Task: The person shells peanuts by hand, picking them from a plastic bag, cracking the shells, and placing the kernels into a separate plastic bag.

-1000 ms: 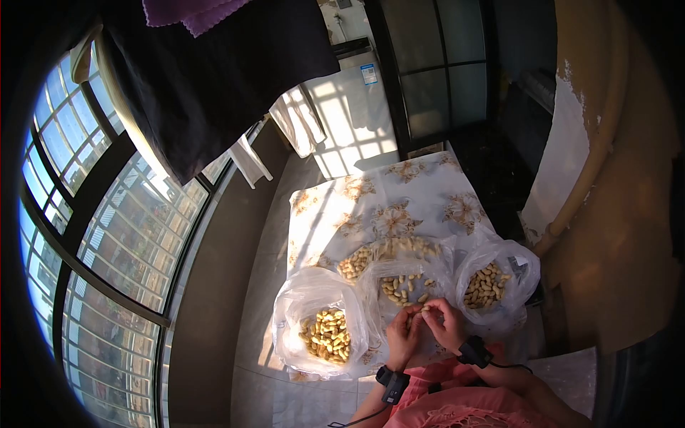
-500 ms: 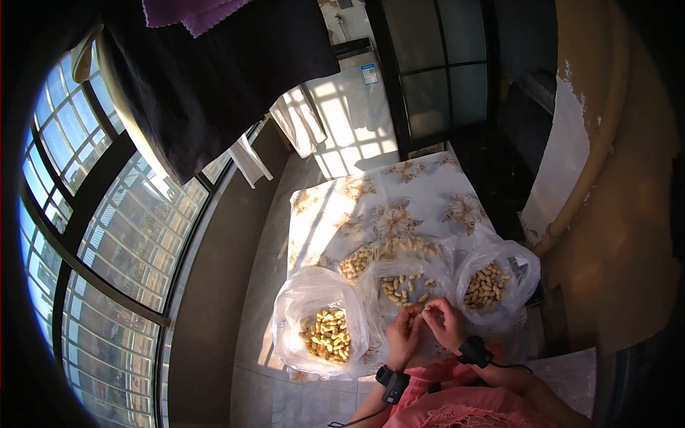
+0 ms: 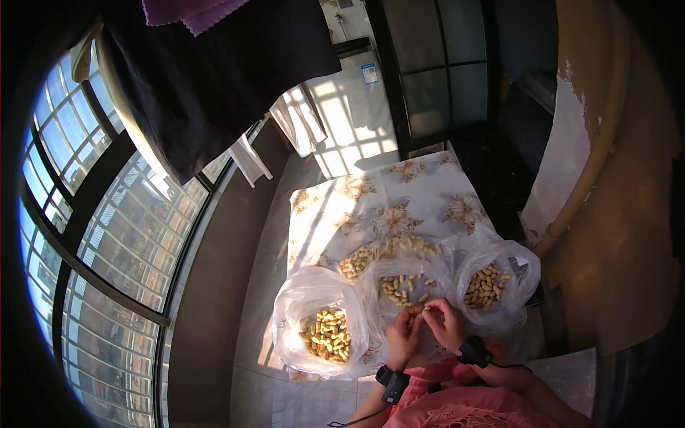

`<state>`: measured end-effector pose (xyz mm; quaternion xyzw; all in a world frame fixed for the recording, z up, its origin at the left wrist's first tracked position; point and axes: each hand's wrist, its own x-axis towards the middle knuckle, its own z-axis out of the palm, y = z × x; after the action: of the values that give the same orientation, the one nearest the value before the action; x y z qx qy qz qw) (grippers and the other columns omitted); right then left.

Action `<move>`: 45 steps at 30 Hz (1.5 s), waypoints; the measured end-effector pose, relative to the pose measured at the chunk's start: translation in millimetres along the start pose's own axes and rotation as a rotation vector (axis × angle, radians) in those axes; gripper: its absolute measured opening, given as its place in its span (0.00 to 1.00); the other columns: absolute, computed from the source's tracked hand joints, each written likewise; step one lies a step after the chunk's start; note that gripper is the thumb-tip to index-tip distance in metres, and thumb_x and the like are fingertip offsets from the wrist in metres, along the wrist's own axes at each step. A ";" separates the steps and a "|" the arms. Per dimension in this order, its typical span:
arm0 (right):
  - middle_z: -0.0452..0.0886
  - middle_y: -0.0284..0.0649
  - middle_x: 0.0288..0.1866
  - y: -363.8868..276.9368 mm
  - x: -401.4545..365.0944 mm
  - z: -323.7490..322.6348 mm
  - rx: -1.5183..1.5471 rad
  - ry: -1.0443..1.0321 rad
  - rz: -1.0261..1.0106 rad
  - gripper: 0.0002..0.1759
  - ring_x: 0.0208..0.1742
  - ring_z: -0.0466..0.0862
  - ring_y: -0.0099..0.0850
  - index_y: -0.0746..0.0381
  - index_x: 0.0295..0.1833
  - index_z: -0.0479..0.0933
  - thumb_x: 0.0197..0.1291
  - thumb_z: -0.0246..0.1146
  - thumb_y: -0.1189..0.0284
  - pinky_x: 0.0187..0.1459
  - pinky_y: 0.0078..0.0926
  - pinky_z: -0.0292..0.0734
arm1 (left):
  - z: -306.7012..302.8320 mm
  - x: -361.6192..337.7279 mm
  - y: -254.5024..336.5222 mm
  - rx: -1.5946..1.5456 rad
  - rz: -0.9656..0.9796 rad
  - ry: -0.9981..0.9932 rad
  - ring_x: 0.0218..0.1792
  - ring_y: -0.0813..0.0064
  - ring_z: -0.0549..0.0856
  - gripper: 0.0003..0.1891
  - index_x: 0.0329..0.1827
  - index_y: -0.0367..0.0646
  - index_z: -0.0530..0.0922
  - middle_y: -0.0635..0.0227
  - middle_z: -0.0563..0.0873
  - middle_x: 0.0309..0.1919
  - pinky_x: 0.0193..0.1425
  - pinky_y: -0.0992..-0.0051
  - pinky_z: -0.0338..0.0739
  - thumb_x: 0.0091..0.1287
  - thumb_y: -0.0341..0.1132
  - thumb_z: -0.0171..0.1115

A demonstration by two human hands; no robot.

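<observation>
The two hands meet low in the view, and what they share is hard to read: a small pale peanut (image 3: 426, 308) shows only as a speck at the fingertips, too small to tell whether it is in its shell. The left hand (image 3: 402, 334) is curled, its fingertips pinched narrow against that speck. The right hand (image 3: 447, 324) closes on it from the other side, so both hold it together just above the near edge of the surface (image 3: 399, 189). The palms are turned away from the camera. Each wrist carries a dark band (image 3: 392, 380), and the forearms are cut off at the bottom of the frame by a pink garment (image 3: 457, 403).

Three clear plastic bags stand open on the flowered surface. The left bag (image 3: 307, 285) holds a mound of yellowish peanuts. The middle bag (image 3: 442, 279), just beyond the fingertips, holds a thinner scatter of them. The right bag (image 3: 525, 284) holds another small mound. Behind the middle bag lies a heap of peanuts (image 3: 385, 251); whether it sits in plastic or on the cloth I cannot tell.
</observation>
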<state>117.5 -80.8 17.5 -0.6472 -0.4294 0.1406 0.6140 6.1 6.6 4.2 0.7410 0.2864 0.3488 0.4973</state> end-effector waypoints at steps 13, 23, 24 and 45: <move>0.85 0.38 0.39 -5.3 -0.1 -1.8 0.014 -0.016 0.053 0.10 0.40 0.85 0.27 0.64 0.49 0.77 0.68 0.66 0.72 0.40 0.25 0.77 | 0.4 0.2 2.3 -0.017 0.020 0.019 0.38 0.64 0.90 0.10 0.51 0.41 0.83 0.57 0.89 0.38 0.42 0.70 0.81 0.69 0.33 0.68; 0.85 0.39 0.38 -5.0 0.1 -1.3 0.022 -0.010 0.058 0.10 0.38 0.85 0.27 0.65 0.48 0.77 0.68 0.66 0.71 0.40 0.26 0.78 | 1.0 0.2 1.9 0.004 0.026 0.030 0.38 0.63 0.90 0.10 0.50 0.41 0.83 0.58 0.89 0.38 0.42 0.70 0.81 0.69 0.34 0.68; 0.85 0.39 0.38 -5.4 0.3 -1.4 0.019 -0.007 0.052 0.10 0.39 0.85 0.27 0.64 0.48 0.77 0.68 0.66 0.71 0.41 0.26 0.78 | 1.1 0.3 1.5 0.001 0.028 0.032 0.38 0.63 0.90 0.10 0.50 0.41 0.83 0.57 0.89 0.38 0.42 0.70 0.81 0.69 0.34 0.68; 0.85 0.41 0.39 -10.1 1.9 -4.2 -0.027 -0.021 -0.013 0.11 0.37 0.86 0.30 0.63 0.53 0.77 0.69 0.65 0.72 0.40 0.26 0.80 | 1.8 0.2 1.3 -0.011 0.027 0.034 0.30 0.67 0.85 0.11 0.50 0.42 0.83 0.59 0.87 0.34 0.38 0.71 0.78 0.68 0.34 0.69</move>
<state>117.8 -83.5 28.2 -0.6511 -0.4419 0.1376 0.6015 7.7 5.4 5.0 0.7359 0.2832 0.3696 0.4916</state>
